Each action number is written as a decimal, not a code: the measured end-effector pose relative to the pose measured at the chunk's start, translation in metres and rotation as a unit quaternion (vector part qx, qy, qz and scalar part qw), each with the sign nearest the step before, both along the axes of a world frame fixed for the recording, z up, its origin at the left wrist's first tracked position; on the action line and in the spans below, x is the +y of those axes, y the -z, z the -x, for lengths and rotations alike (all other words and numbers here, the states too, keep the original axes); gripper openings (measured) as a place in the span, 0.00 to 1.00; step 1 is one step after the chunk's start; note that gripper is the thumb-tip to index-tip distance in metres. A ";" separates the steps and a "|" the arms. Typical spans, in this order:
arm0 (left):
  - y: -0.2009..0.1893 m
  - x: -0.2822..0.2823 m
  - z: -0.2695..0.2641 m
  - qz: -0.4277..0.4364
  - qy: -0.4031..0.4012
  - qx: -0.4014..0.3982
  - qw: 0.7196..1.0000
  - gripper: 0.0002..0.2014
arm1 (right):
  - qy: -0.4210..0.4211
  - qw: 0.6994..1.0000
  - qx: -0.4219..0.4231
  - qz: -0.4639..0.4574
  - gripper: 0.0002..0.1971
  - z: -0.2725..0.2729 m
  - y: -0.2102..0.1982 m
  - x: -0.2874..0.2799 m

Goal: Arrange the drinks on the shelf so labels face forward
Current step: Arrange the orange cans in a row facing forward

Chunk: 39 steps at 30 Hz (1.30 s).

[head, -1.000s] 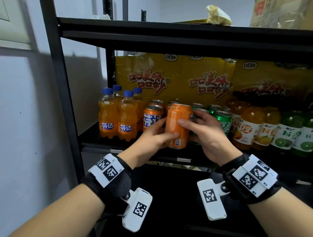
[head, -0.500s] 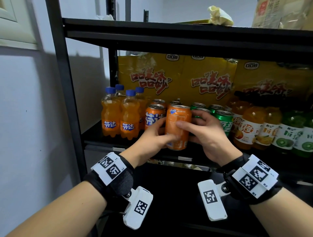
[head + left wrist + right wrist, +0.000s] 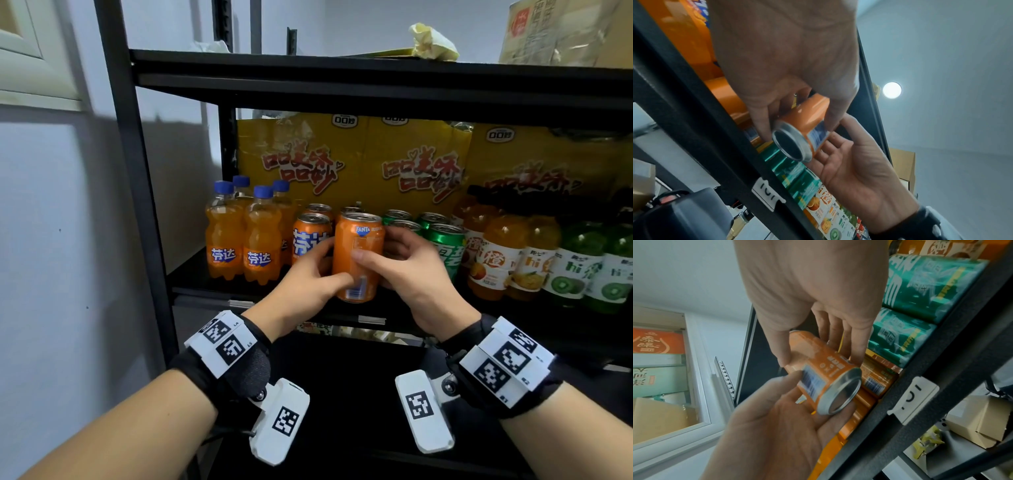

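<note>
An orange Fanta can [image 3: 358,257] is held between both hands just in front of the black shelf's edge [image 3: 205,294]. It shows a small logo at its top and a barcode low down. My left hand [image 3: 318,270] grips its left side with the thumb near the barcode. The right hand [image 3: 394,260] grips the right side, thumb across the front and fingers behind. In the left wrist view the can [image 3: 807,120] is off the board, its bottom rim showing. The right wrist view shows the can [image 3: 818,369] tilted between my right hand [image 3: 813,288] and left hand [image 3: 777,426].
Blue-capped orange bottles [image 3: 239,240] stand at the left, then an orange can [image 3: 310,240] with its label forward. Green cans [image 3: 445,246], orange juice bottles [image 3: 496,260] and kiwi bottles [image 3: 575,270] fill the right. Yellow cartons [image 3: 359,164] stand behind. The upper shelf [image 3: 376,78] hangs overhead.
The can has turned in my hands: its small logo has come round into view at the top. Both hands have kept hold of it in nearly the same spot.
</note>
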<state>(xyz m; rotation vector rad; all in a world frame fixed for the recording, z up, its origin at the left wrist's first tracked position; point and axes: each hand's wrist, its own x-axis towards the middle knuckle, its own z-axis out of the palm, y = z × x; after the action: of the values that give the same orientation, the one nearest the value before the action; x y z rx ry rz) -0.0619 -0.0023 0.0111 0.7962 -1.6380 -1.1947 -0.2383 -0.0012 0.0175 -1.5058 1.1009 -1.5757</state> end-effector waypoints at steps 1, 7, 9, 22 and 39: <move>0.001 0.000 0.000 0.004 -0.007 0.006 1.000 0.35 | -0.003 1.000 -0.003 -0.004 0.38 0.000 0.000 0.001; 0.005 0.001 0.000 0.051 -0.047 0.017 0.997 0.34 | 0.009 0.999 0.039 0.001 0.32 0.001 -0.010 0.006; 0.003 0.004 0.000 0.028 -0.019 0.014 0.999 0.34 | 0.011 0.999 0.030 0.004 0.33 0.001 -0.011 0.008; 0.009 0.015 0.001 0.032 -0.045 0.042 0.998 0.33 | -0.021 0.999 0.030 0.008 0.28 -0.007 -0.009 0.016; 0.001 0.016 0.006 0.006 -0.002 0.035 0.999 0.36 | -0.033 0.999 -0.021 0.017 0.27 -0.001 -0.008 0.014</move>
<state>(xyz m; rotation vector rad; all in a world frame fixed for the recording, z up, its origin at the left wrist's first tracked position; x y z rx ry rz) -0.0677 0.0141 0.0103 0.7417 -1.5844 -1.1965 -0.2368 0.0127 0.0253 -1.5090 0.9963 -1.5816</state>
